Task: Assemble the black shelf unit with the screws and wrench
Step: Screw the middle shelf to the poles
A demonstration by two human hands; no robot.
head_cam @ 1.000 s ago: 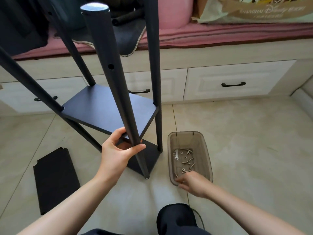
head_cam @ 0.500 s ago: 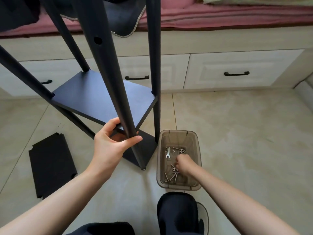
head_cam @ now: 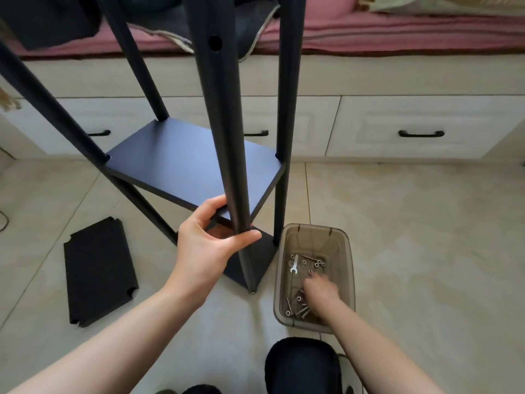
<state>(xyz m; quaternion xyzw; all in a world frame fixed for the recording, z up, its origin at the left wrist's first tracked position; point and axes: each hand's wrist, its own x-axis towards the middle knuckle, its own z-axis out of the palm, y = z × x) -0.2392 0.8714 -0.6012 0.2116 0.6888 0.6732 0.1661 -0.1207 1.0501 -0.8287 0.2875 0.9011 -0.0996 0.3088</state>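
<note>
the left hand (head_cam: 208,247) is gripping the near leg (head_cam: 227,143) of the black shelf unit (head_cam: 181,163) standing on the tiled floor (head_cam: 412,237). the right hand (head_cam: 321,291) is reaching into the brown bin (head_cam: 349,251) among the screws (head_cam: 299,307), beside the small wrench (head_cam: 294,264); it is blurred, so i cannot tell its grip. a loose black panel (head_cam: 99,270) is lying to the left.

Shelf unit (head_cam: 181,163) standing on the floor (head_cam: 412,237), before the drawers (head_cam: 412,129). Loose panel (head_cam: 99,271) lying to its left. Bin (head_cam: 348,268) sitting just right of the near post (head_cam: 227,143), holding wrench (head_cam: 294,264) and screws (head_cam: 301,309). Left hand (head_cam: 207,248) gripping that post; right hand (head_cam: 321,294) reaching inside the bin.
</note>
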